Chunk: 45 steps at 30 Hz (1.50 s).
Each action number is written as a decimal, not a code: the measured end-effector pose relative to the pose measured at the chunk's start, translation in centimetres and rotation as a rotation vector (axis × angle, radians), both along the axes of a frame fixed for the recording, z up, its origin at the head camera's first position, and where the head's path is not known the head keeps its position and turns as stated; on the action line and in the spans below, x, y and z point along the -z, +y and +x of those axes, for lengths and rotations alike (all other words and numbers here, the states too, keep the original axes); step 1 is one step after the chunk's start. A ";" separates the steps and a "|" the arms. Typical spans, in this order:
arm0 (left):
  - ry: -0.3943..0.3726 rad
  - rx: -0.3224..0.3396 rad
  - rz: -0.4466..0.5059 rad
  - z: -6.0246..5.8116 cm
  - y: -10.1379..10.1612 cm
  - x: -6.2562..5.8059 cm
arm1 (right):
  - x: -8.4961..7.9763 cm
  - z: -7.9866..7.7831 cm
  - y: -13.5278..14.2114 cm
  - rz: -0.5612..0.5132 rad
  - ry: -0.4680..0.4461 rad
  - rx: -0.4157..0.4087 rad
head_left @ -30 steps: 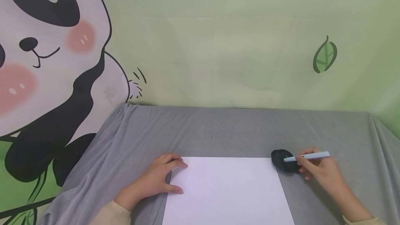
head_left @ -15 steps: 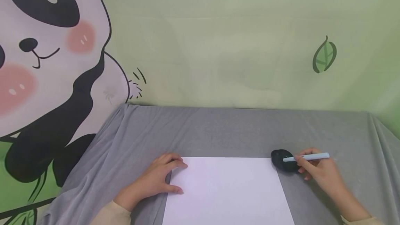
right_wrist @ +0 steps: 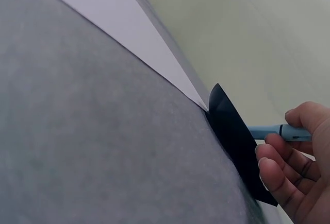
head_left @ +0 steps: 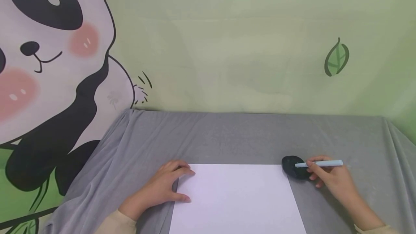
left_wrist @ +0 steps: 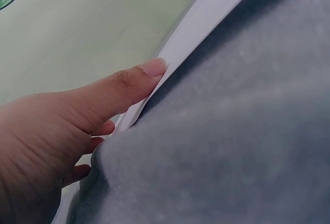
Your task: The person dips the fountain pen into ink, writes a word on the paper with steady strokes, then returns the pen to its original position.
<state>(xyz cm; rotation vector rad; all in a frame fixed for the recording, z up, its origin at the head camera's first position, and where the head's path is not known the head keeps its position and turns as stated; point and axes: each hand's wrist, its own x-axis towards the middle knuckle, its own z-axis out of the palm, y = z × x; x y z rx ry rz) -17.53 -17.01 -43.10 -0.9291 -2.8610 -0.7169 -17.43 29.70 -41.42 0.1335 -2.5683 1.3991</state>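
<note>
A sheet of white paper [head_left: 237,198] lies on the grey cloth. My left hand [head_left: 160,187] rests on its far left corner with fingers and thumb spread; in the left wrist view the thumb [left_wrist: 131,82] lies along the paper's edge. My right hand [head_left: 338,181] pinches a light blue pen [head_left: 333,163], held nearly level and pointing left. The pen's front end overlaps a dark, shallow, dish-like thing [head_left: 290,161] at the paper's far right corner. In the right wrist view that dark dish [right_wrist: 227,126] stands tilted in front of the pen, hiding its tip.
Grey cloth [head_left: 243,133] covers the table and hangs in folds at the left and right. Behind its far edge rises a pale green wall [head_left: 227,53] with a painted panda [head_left: 107,86] and leaves.
Both hands stay nearly where they were. The pen shifts only slightly over the dark dish. The whole head view dips by a few pixels.
</note>
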 end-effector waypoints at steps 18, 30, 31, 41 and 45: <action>0.034 0.005 -0.004 0.0 0.0 0.2 | 0.0 0.2 0.0 -0.022 -0.017 -0.015; 0.025 0.006 -0.002 0.0 0.0 0.1 | -0.2 0.0 0.2 -0.002 -0.017 0.013; 0.028 0.007 0.001 0.0 0.0 0.1 | -0.2 0.0 0.2 -0.005 -0.016 0.012; 0.034 0.003 0.006 0.1 -0.3 -0.1 | -0.3 0.0 0.2 -0.123 0.026 -0.058; 0.033 0.008 0.001 0.2 -0.1 -0.1 | -0.5 0.0 0.4 -0.143 0.028 -0.073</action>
